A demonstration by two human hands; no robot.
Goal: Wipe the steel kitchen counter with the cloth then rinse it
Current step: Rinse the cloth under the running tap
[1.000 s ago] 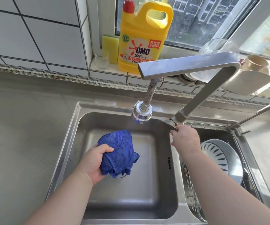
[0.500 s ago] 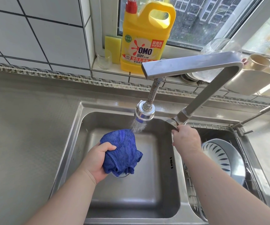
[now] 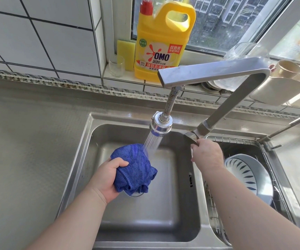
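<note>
My left hand (image 3: 107, 179) grips a bunched blue cloth (image 3: 136, 168) over the left sink basin (image 3: 145, 222). A spray of water (image 3: 152, 143) falls from the faucet's round spray head (image 3: 161, 126) onto the cloth's upper right edge. My right hand (image 3: 207, 155) is closed on the faucet handle (image 3: 190, 137) at the base of the steel faucet (image 3: 212, 71). The steel counter (image 3: 28, 150) stretches to the left of the sink.
A yellow detergent jug (image 3: 161, 42), a yellow sponge (image 3: 125, 51) and a small glass (image 3: 116, 65) stand on the window sill. The right basin holds a wire rack (image 3: 216, 222) with a white patterned bowl (image 3: 248, 175). A beige holder (image 3: 279, 87) hangs behind the faucet.
Water started from the spray head and now flows strongly onto the cloth. My right hand has stayed on the handle; the left hand keeps the cloth under the stream.
</note>
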